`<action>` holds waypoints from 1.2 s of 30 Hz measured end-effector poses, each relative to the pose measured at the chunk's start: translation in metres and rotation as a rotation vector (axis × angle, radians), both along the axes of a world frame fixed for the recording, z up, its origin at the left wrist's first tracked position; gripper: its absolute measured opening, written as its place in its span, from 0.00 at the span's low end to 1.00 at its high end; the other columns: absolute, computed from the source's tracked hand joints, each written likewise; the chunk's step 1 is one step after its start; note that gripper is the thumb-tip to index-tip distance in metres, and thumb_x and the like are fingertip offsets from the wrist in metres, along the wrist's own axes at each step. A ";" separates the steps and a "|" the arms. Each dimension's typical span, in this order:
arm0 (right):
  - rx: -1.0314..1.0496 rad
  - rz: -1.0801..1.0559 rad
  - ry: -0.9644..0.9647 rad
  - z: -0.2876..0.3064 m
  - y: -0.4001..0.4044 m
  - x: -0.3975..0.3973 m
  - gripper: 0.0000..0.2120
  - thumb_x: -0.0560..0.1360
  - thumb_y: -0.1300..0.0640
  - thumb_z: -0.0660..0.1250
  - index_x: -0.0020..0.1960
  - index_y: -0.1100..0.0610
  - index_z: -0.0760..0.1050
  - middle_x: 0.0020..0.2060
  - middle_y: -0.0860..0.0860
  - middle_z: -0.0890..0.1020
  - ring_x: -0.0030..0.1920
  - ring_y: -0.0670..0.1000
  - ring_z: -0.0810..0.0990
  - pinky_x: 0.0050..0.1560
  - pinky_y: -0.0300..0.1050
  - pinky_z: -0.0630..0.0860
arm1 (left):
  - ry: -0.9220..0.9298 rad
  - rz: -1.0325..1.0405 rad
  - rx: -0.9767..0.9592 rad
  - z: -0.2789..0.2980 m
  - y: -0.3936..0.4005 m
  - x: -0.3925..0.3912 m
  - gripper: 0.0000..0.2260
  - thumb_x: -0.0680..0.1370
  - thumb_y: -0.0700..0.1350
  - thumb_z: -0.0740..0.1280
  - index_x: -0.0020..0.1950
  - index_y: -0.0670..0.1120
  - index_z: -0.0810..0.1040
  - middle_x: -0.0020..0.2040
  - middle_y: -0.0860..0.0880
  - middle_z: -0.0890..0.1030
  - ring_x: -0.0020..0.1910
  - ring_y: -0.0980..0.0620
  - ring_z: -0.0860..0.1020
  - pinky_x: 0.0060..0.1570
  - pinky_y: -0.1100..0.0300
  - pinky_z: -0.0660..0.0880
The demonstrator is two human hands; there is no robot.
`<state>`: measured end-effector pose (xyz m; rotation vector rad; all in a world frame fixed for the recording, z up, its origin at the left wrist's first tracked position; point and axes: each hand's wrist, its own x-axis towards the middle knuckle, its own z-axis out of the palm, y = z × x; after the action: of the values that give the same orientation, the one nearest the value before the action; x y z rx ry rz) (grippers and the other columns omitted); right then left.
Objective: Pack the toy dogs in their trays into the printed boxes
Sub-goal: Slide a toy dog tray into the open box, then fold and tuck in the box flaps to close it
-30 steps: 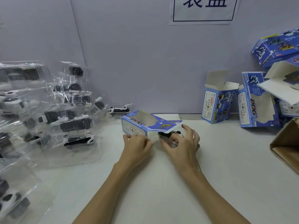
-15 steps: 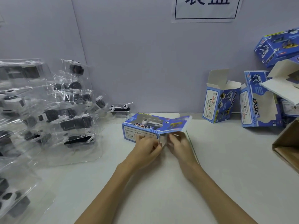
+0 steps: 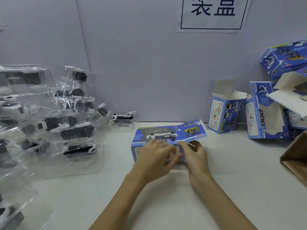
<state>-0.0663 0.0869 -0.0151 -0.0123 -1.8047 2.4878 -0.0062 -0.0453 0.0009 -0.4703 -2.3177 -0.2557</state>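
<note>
Lying flatter now, box (image 3: 154, 138) | both hands (image 3: 156, 156) nearer its front

Paper sign (image 3: 212, 14) on wall; cardboard carton (image 3: 297, 158) right.

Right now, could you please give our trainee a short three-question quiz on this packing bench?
1. True or false: the toy dog shows through the window of the box under the hands.
2. Where are the trays of unpacked dogs? A) left of the box B) right of it C) in the carton
3. Fill in: both the left hand and the right hand are at the box's near ____.

Key: 1 true; 2 A; 3 side.
</note>
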 end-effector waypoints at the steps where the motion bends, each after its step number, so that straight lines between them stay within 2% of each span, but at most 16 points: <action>1: 0.022 -0.034 0.057 0.003 0.006 -0.003 0.05 0.76 0.63 0.73 0.50 0.57 0.82 0.46 0.52 0.88 0.44 0.53 0.83 0.47 0.49 0.83 | 0.117 0.030 0.055 0.006 -0.007 0.000 0.11 0.82 0.51 0.68 0.45 0.47 0.81 0.40 0.52 0.81 0.41 0.46 0.78 0.45 0.52 0.72; 4: 0.081 -0.030 0.309 0.022 0.025 -0.005 0.05 0.73 0.57 0.71 0.49 0.55 0.82 0.40 0.42 0.86 0.40 0.44 0.81 0.40 0.32 0.76 | 0.235 0.234 0.227 0.016 -0.037 0.003 0.10 0.80 0.51 0.72 0.55 0.46 0.82 0.50 0.49 0.81 0.49 0.44 0.79 0.52 0.51 0.73; 7: 0.179 0.112 0.504 0.043 0.037 -0.005 0.15 0.72 0.58 0.69 0.57 0.56 0.82 0.52 0.51 0.87 0.54 0.52 0.84 0.56 0.44 0.79 | 0.017 0.340 0.448 0.017 -0.054 0.010 0.25 0.77 0.66 0.67 0.68 0.54 0.78 0.57 0.54 0.83 0.55 0.50 0.81 0.56 0.52 0.76; 8: 0.182 0.165 0.563 0.048 0.039 -0.005 0.16 0.72 0.60 0.68 0.60 0.57 0.81 0.56 0.55 0.86 0.58 0.55 0.83 0.59 0.47 0.79 | -0.106 0.256 0.579 0.019 -0.054 0.013 0.27 0.75 0.71 0.65 0.70 0.60 0.75 0.57 0.59 0.84 0.55 0.55 0.83 0.55 0.54 0.78; 10: 0.173 0.218 0.646 0.055 0.038 -0.002 0.19 0.74 0.62 0.66 0.64 0.58 0.80 0.61 0.58 0.82 0.62 0.53 0.82 0.58 0.43 0.79 | -0.388 -0.063 0.886 0.021 -0.051 0.017 0.26 0.75 0.72 0.66 0.71 0.70 0.69 0.57 0.63 0.85 0.53 0.60 0.85 0.53 0.55 0.83; 12: 0.171 0.178 0.677 0.060 0.031 0.004 0.22 0.76 0.59 0.70 0.69 0.54 0.76 0.69 0.52 0.77 0.70 0.48 0.77 0.61 0.41 0.79 | -0.567 -0.310 1.040 0.023 -0.046 0.017 0.28 0.79 0.63 0.70 0.75 0.70 0.63 0.64 0.58 0.83 0.60 0.52 0.84 0.56 0.50 0.84; 14: 0.100 0.093 0.664 0.059 0.024 0.010 0.27 0.76 0.56 0.76 0.72 0.50 0.69 0.72 0.44 0.72 0.76 0.45 0.70 0.66 0.42 0.78 | -0.626 -0.435 1.115 0.024 -0.039 0.017 0.37 0.78 0.57 0.74 0.78 0.71 0.55 0.70 0.54 0.80 0.66 0.47 0.81 0.60 0.44 0.82; 17: 0.064 0.025 0.665 0.054 0.020 0.015 0.25 0.76 0.55 0.73 0.70 0.54 0.70 0.69 0.48 0.75 0.75 0.49 0.72 0.67 0.43 0.77 | -0.534 -0.463 1.178 0.023 -0.026 0.016 0.42 0.73 0.55 0.77 0.74 0.80 0.53 0.71 0.53 0.78 0.67 0.46 0.80 0.62 0.41 0.80; 21: 0.225 0.022 0.784 0.045 0.019 0.015 0.18 0.85 0.55 0.64 0.74 0.56 0.73 0.72 0.52 0.77 0.73 0.55 0.75 0.70 0.58 0.75 | -0.433 -0.513 1.126 0.019 -0.019 0.014 0.37 0.77 0.47 0.75 0.77 0.70 0.58 0.71 0.52 0.78 0.67 0.46 0.80 0.61 0.47 0.81; 23: 0.264 0.043 0.833 0.044 0.016 0.018 0.13 0.86 0.52 0.61 0.69 0.51 0.76 0.66 0.45 0.80 0.66 0.51 0.78 0.64 0.49 0.75 | -0.415 -0.496 1.134 0.018 -0.017 0.014 0.32 0.77 0.47 0.75 0.74 0.67 0.63 0.67 0.51 0.81 0.65 0.46 0.82 0.58 0.52 0.82; 25: 0.305 0.042 0.844 0.043 0.014 0.022 0.10 0.85 0.47 0.61 0.62 0.46 0.77 0.54 0.36 0.79 0.56 0.45 0.77 0.56 0.37 0.73 | -0.389 -0.433 1.153 0.020 -0.015 0.015 0.25 0.75 0.55 0.75 0.66 0.69 0.68 0.63 0.54 0.83 0.62 0.49 0.83 0.58 0.53 0.82; 28: 0.333 0.024 0.850 0.045 0.013 0.026 0.14 0.83 0.38 0.60 0.56 0.46 0.78 0.45 0.39 0.79 0.48 0.47 0.77 0.49 0.38 0.76 | -0.341 -0.426 1.225 0.024 -0.013 0.015 0.15 0.77 0.59 0.72 0.61 0.69 0.75 0.61 0.55 0.85 0.60 0.50 0.84 0.56 0.56 0.82; 30: 0.316 0.032 0.853 0.046 0.012 0.030 0.19 0.82 0.35 0.61 0.53 0.50 0.78 0.43 0.42 0.78 0.46 0.47 0.78 0.45 0.38 0.78 | -0.302 -0.423 1.296 0.027 -0.011 0.015 0.20 0.74 0.63 0.69 0.63 0.60 0.77 0.59 0.53 0.86 0.58 0.50 0.85 0.51 0.58 0.83; 31: 0.304 0.036 0.860 0.046 0.012 0.031 0.15 0.83 0.37 0.62 0.51 0.48 0.77 0.42 0.41 0.78 0.44 0.45 0.79 0.42 0.34 0.77 | -0.294 -0.421 1.332 0.029 -0.010 0.015 0.23 0.72 0.65 0.69 0.63 0.57 0.77 0.58 0.52 0.86 0.57 0.49 0.86 0.48 0.59 0.83; 33: 0.292 0.046 0.863 0.045 0.012 0.031 0.06 0.83 0.42 0.63 0.51 0.43 0.75 0.42 0.40 0.79 0.45 0.43 0.81 0.42 0.31 0.77 | -0.291 -0.431 1.350 0.031 -0.009 0.016 0.24 0.72 0.65 0.68 0.64 0.55 0.77 0.58 0.51 0.87 0.56 0.48 0.86 0.46 0.59 0.83; 36: 0.220 0.115 0.807 0.044 0.014 0.033 0.06 0.83 0.48 0.64 0.59 0.45 0.74 0.52 0.41 0.82 0.56 0.45 0.83 0.48 0.33 0.80 | -0.303 -0.459 1.333 0.031 -0.005 0.018 0.20 0.75 0.64 0.66 0.64 0.59 0.75 0.60 0.53 0.86 0.57 0.49 0.85 0.48 0.58 0.83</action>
<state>-0.0332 0.1009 0.0289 0.9687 -1.6871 1.8809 0.0117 -0.0501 0.0314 -0.2371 -1.7237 -1.9942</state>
